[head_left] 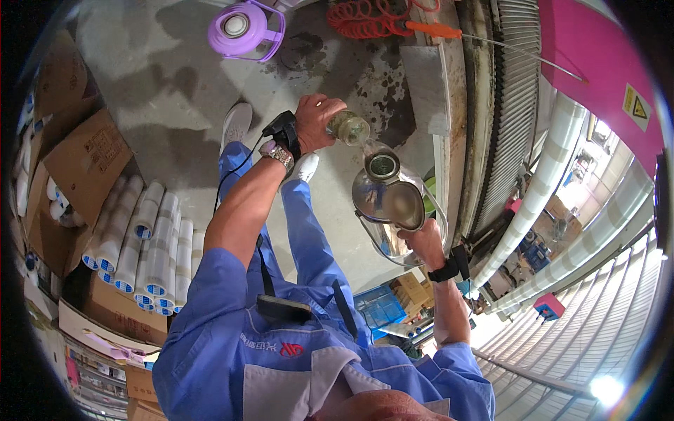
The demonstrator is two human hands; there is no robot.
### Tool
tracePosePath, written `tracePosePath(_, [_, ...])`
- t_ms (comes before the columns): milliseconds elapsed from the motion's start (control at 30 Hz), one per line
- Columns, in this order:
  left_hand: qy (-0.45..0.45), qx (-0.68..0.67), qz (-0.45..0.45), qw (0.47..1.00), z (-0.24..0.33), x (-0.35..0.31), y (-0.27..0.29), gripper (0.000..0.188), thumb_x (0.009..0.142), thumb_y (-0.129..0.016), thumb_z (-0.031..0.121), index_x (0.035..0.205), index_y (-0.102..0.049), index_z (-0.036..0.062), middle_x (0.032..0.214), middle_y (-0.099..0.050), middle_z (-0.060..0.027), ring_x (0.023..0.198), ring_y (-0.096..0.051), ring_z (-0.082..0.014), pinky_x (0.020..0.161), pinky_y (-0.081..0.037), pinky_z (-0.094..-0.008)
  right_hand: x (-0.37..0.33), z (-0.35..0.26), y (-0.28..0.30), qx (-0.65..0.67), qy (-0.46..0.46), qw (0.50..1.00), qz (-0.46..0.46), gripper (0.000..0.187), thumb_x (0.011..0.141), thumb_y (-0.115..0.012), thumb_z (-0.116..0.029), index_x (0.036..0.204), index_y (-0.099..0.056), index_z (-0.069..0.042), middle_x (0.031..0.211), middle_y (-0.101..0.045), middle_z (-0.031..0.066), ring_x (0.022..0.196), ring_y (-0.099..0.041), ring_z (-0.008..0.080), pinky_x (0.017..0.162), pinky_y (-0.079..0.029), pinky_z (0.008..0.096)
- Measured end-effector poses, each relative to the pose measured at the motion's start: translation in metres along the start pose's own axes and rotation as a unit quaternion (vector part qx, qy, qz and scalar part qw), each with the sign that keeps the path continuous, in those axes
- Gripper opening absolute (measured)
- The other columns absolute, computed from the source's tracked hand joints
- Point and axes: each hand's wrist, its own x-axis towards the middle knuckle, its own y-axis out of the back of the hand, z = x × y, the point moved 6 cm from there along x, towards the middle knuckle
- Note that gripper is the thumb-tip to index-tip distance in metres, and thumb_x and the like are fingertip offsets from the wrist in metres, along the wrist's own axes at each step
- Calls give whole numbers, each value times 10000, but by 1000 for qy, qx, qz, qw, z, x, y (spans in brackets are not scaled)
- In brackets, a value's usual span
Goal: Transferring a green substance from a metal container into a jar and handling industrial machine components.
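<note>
My left hand (pixel 319 123) is closed around a small clear glass jar (pixel 349 128), with greenish bits inside it. The jar is tipped to the right, its mouth beside the round dark opening of a shiny metal kettle (pixel 371 200). Something clear, like water, shows between the two. My right hand (pixel 427 245) is closed at the kettle's lower right, by its cup-shaped metal part (pixel 404 205) and wire handle. Which of these the fingers grip is partly hidden.
A lilac thermos (pixel 241 29) stands on the wet floor ahead, near a red coiled air hose (pixel 354 17) with an orange gun. Wrapped film rolls (pixel 158 242) and cardboard boxes (pixel 88 154) are stacked at left. A ribbed machine side (pixel 507 105) runs along the right.
</note>
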Motion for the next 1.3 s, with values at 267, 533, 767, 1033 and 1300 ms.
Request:
tracePosePath(267, [-3,18,-2,1000,0,1,-8,734,542,-842,225,1223,-576,152,1244,-619,-45,1122,-539,-296,986,-394,-443,2,4,-7,13,46,999,-2,182,761,-764,-239,829,-744,-72,649,-656,165,606,-669,296,563,-512,411])
tracePosePath(533, [20,-46,28,998,5,9,9,712,512,-841,204,1178,-592,164,1177,-634,-35,1102,-548,-294,974,-403,-431,35,30,-41,268,102,958,30,157,871,-678,-159,934,-679,-16,756,-677,40,667,-616,108,602,-492,274])
tracePosePath(767, [67,-21,95,993,-14,4,63,658,551,-826,211,1163,-597,133,1136,-642,-86,1095,-557,-323,970,-408,-461,146,24,-104,377,161,908,80,194,907,-637,-111,1055,-631,14,962,-699,108,818,-653,167,734,-526,295])
tracePosePath(1033, [114,-48,169,978,-44,-23,134,679,575,-846,92,1207,-597,88,1144,-630,-90,1057,-587,-283,946,-456,-393,366,-25,-202,744,226,626,-56,369,942,-557,-58,1303,-483,-33,1268,-588,103,1161,-571,226,1004,-459,388])
tracePosePath(1300, [180,-130,234,947,-37,-37,187,598,688,-779,-56,1230,-538,15,1120,-644,-62,1003,-617,-147,885,-504,-311,489,-135,-234,478,328,799,158,657,877,-662,-81,1420,-314,44,1329,-541,184,1222,-528,267,1066,-382,358])
